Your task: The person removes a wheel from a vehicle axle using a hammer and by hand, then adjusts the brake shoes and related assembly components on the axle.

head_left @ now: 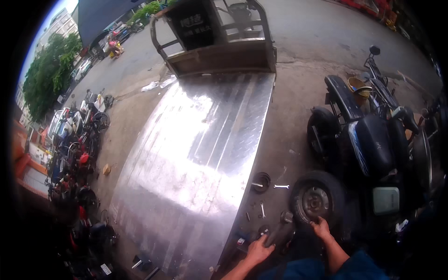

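Observation:
My left hand (pixel 259 249) is closed on a bulky dark tool (pixel 283 228), perhaps a power tool, beside the cargo bed's right edge. My right hand (pixel 321 227) has its fingers curled on the lower edge of a wheel (pixel 314 198) with a black tire and dull metal rim. Two silver wrenches (pixel 281 186) (pixel 262 209) and a round dark part (pixel 261 182) lie on the ground to the left of the wheel, along with a few small parts near my left hand.
The silver metal cargo bed (pixel 182 172) of a vehicle, with a dark front frame (pixel 219 60), fills the middle. Black two-wheelers (pixel 373 144) stand close on the right. Several parked two-wheelers (pixel 77 154) line the left. A road (pixel 326 28) with a distant rider (pixel 113 44) lies beyond.

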Motion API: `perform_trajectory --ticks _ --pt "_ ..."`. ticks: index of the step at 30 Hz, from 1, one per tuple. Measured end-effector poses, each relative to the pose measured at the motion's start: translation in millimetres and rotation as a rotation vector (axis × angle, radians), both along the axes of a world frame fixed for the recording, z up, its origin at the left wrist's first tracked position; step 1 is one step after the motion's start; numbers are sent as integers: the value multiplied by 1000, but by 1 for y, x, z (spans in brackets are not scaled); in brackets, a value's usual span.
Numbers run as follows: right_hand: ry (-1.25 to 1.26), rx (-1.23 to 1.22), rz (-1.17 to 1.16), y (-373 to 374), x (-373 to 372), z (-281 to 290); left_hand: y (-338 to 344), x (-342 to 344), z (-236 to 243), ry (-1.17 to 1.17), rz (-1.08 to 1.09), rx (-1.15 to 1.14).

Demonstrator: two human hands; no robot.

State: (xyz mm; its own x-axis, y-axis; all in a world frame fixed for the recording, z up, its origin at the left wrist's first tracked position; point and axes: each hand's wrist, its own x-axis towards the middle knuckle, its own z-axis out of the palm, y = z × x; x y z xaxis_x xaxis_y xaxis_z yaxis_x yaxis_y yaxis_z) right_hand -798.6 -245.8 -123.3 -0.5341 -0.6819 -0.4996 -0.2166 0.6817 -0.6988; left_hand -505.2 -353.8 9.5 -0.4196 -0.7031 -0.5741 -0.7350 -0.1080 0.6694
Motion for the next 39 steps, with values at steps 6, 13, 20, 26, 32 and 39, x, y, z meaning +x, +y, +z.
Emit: perform_trajectory --ticks 6,13,20,26,32,39 --pt "-53 -22 183 -35 -42 2 -3 39 20 -154 -38 -134" --pt "32 -6 490 -141 -52 54 24 62 64 -374 98 -33" --pt "211 -270 772 -293 -30 118 85 59 35 -448 465 174" --pt "129 -440 1108 -362 42 106 103 8 7 -306 962 332" --pt "108 -624 1631 -421 80 96 87 -68 -58 -134 1407 224" --pt "283 -576 2177 -496 129 85 72 -214 -65 924 2563 294"
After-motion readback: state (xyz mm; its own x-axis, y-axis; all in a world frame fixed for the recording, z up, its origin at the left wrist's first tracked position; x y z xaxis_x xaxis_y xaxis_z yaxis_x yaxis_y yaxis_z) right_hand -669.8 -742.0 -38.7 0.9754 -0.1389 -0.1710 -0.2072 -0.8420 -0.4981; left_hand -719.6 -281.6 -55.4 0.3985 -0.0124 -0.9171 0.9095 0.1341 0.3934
